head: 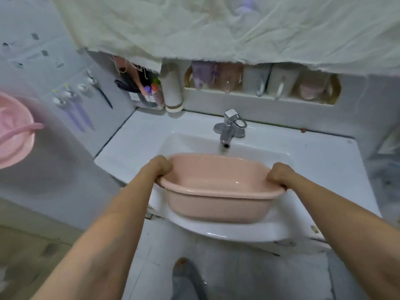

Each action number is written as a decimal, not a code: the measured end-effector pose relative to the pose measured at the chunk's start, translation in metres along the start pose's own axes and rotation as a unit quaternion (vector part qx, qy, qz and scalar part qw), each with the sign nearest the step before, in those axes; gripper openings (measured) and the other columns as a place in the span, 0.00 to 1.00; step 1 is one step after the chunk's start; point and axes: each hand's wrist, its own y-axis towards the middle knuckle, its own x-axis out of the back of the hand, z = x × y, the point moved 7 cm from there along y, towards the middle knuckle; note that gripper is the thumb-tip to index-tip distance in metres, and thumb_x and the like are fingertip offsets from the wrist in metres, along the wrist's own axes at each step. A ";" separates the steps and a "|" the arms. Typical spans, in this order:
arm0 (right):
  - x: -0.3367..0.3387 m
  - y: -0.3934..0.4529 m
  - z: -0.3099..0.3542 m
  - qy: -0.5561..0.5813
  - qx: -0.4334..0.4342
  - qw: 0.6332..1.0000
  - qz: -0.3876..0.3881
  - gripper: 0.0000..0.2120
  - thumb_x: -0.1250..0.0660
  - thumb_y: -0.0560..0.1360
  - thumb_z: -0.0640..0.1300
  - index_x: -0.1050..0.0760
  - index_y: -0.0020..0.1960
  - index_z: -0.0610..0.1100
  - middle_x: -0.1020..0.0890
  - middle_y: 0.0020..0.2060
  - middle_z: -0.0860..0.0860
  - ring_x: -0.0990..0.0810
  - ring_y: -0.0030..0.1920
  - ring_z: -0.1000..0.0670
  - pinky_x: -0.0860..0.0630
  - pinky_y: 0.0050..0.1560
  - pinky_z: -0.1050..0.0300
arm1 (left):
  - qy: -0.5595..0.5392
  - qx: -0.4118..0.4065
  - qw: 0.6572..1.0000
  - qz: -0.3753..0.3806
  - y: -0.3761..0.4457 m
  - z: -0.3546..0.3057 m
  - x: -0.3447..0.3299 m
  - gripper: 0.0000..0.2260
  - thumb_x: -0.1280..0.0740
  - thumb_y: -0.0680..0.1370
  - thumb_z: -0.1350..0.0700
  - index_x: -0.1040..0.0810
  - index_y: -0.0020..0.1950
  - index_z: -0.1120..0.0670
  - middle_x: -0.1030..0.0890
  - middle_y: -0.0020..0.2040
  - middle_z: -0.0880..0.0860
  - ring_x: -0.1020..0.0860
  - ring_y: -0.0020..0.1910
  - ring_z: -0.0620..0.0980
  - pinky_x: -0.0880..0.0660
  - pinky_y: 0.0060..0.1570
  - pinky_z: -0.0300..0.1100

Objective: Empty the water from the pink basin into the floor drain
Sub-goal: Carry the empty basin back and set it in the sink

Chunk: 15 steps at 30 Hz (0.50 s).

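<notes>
Overhead, a pale cloth [216,24] hangs across the top of the view, beyond both hands, and covers the upper part of a shelf [259,97] so that only the lower halves of its cups and jars show, all blurred. Below that, the white sink [138,135] set in the worktop spreads out past the hands; its near edge is partly hidden by the pink basin [218,202]. That basin sits between the two hands, over the front of the sink bowl, and whether its base rests on the rim or hangs clear cannot be told. A faint sheen low inside it may be water, though this is hard to make out. Left hand [161,167] is curled tight over the basin's left rim, and right hand [279,175] is curled over the right rim; the fingertips of both are tucked under the lip, out of sight. Just beyond the basin, between the hands, stands a chrome tap [229,126]. Far off to the left of the left hand, a second pink bowl [13,131] is cut off by the frame edge.
</notes>
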 end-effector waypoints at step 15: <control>-0.033 0.031 0.001 0.178 -0.147 0.961 -0.154 0.14 0.43 0.79 0.44 0.31 0.59 0.34 0.22 0.55 0.37 0.23 0.54 0.36 0.31 0.45 0.53 | -0.010 -0.150 0.989 0.000 0.144 -0.039 0.000 0.16 0.44 0.77 0.61 0.33 0.64 0.63 0.25 0.60 0.65 0.25 0.58 0.65 0.29 0.53 0.51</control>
